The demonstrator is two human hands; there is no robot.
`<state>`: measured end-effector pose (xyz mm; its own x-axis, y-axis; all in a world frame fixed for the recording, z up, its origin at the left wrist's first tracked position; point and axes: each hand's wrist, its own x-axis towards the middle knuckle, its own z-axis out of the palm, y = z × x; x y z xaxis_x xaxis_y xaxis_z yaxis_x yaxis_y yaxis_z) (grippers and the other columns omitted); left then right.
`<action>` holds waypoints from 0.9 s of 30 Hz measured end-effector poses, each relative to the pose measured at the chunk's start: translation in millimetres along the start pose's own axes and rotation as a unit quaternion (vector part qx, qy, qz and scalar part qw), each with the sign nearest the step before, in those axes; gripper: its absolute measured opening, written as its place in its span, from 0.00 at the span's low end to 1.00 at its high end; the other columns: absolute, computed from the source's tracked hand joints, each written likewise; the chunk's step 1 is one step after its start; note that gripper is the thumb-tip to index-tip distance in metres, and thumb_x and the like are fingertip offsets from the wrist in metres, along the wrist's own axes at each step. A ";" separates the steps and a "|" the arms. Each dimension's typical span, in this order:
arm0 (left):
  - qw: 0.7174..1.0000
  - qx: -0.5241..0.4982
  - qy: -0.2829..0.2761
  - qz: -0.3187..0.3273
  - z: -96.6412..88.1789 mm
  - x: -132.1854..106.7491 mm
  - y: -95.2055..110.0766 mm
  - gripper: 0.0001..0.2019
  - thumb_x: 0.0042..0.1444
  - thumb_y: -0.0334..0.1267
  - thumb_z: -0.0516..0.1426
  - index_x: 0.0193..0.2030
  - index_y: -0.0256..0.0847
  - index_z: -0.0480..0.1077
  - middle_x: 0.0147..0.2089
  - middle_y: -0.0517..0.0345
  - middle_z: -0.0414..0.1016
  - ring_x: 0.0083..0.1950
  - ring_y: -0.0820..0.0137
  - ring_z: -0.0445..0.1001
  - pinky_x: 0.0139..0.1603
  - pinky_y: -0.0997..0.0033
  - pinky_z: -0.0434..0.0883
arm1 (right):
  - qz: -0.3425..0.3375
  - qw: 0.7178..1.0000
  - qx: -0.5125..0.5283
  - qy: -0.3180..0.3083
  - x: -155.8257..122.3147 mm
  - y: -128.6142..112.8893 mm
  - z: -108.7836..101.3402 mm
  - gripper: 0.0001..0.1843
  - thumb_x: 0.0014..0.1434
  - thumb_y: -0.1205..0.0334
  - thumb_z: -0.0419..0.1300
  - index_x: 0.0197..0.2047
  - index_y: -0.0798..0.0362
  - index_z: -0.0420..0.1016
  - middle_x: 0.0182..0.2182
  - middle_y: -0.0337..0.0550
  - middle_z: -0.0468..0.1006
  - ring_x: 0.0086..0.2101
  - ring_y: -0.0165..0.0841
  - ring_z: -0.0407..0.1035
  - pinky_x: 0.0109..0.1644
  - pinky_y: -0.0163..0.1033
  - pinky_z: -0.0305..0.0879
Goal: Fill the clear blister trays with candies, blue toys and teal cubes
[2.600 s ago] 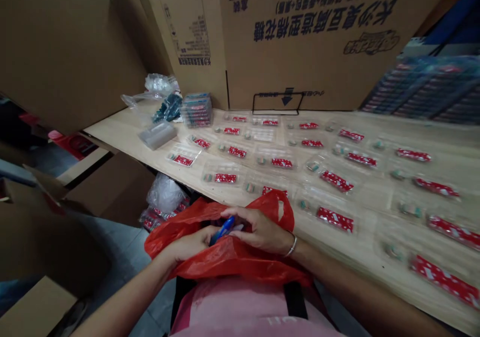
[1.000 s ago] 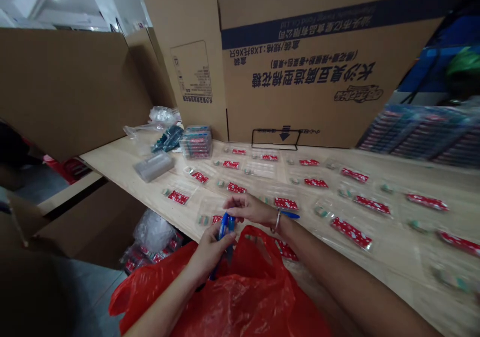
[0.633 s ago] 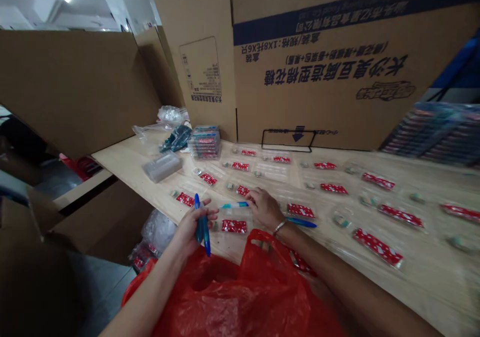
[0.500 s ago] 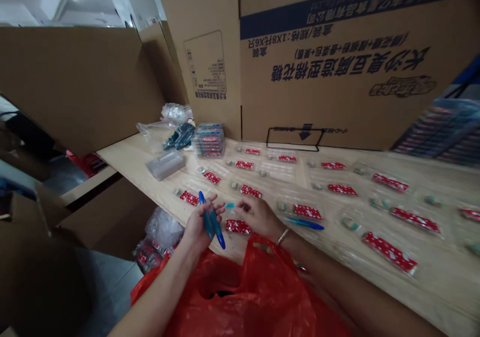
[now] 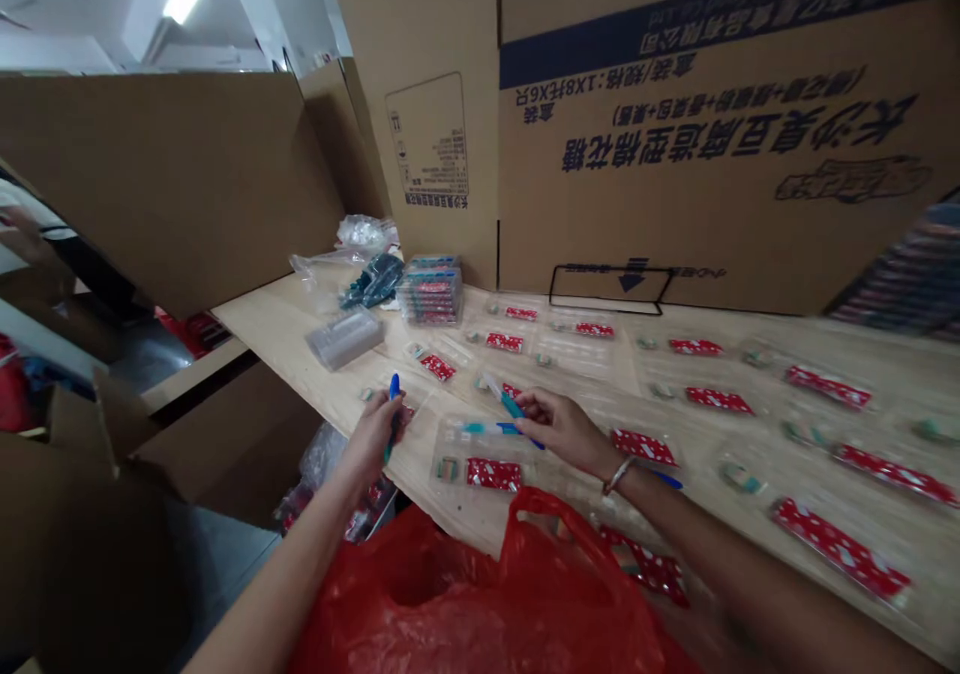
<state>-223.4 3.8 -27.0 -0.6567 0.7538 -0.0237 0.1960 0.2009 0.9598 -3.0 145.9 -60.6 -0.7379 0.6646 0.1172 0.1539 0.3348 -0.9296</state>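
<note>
My left hand (image 5: 373, 432) is closed round a blue pen (image 5: 394, 386), its tip end standing up above the fingers. In my right hand (image 5: 561, 428) a slim pen (image 5: 511, 406) with a teal body and a clear end is pinched, pointing up and to the left. Below that hand sits a clear plastic tray (image 5: 459, 499) near the table's front edge. It holds a red packet (image 5: 493, 474) with white spots, a small green-and-beige piece (image 5: 447, 469) and a blue-teal pen (image 5: 480, 428) in the upper slot.
Several similar trays with red packets (image 5: 720, 399) cover the wooden table (image 5: 277, 314). Filled trays are stacked (image 5: 431, 294) beside clear empty ones (image 5: 345, 338). A large cardboard box (image 5: 675, 234) stands behind. A red plastic bag (image 5: 480, 614) lies against the front edge.
My hands have moved apart. A blue-teal pen now lies in the front tray, and my right hand has another. My left fingers, spread before, have closed; the view has shifted slightly.
</note>
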 end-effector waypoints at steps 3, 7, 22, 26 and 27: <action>0.993 0.098 -0.007 0.065 -18.6 37.5 0.5 0.04 0.43 0.32 0.58 0.29 0.42 0.70 0.28 0.58 0.69 0.35 0.65 0.67 0.39 0.67 0.63 | -0.016 0.994 -0.109 0.023 9.7 11.3 -19.5 0.12 0.50 0.63 0.58 0.39 0.55 0.73 0.28 0.40 0.74 0.28 0.31 0.67 0.32 0.36 0.63; 0.874 0.423 -0.074 0.227 -18.6 76.7 -7.7 0.12 0.50 0.28 0.52 0.34 0.45 0.75 0.43 0.48 0.73 0.52 0.54 0.64 0.55 0.49 0.53 | -0.002 0.973 -0.216 0.081 23.7 23.7 -40.8 0.11 0.51 0.67 0.58 0.40 0.55 0.74 0.29 0.42 0.77 0.28 0.32 0.69 0.33 0.37 0.63; 0.823 0.462 -0.106 0.312 -9.6 89.4 -40.0 0.19 0.61 0.45 0.46 0.49 0.40 0.72 0.52 0.45 0.73 0.55 0.58 0.67 0.59 0.57 0.59 | 0.005 0.944 -0.329 0.041 137.7 0.4 17.7 0.09 0.52 0.68 0.60 0.38 0.54 0.75 0.36 0.45 0.79 0.35 0.33 0.71 0.36 0.32 0.61; 0.837 0.443 -0.102 0.306 -8.8 94.7 -41.0 0.18 0.59 0.44 0.48 0.49 0.40 0.71 0.52 0.46 0.73 0.56 0.58 0.66 0.59 0.56 0.59 | -0.008 0.944 -0.329 0.034 159.7 -8.5 31.3 0.06 0.53 0.65 0.60 0.36 0.58 0.75 0.37 0.50 0.78 0.35 0.34 0.70 0.35 0.33 0.60; 0.845 0.430 -0.095 0.305 -8.5 94.4 -38.1 0.18 0.58 0.44 0.49 0.50 0.40 0.70 0.52 0.46 0.73 0.56 0.57 0.66 0.59 0.56 0.59 | -0.016 0.944 -0.327 0.033 159.2 -12.1 30.8 0.07 0.55 0.65 0.59 0.36 0.58 0.75 0.39 0.51 0.77 0.36 0.34 0.70 0.36 0.34 0.60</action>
<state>-299.0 62.0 -63.4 -0.1299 0.9513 0.2797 0.9655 0.0571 0.2542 -142.5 227.1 -41.5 -0.7097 0.6800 0.1839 0.5210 0.6824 -0.5126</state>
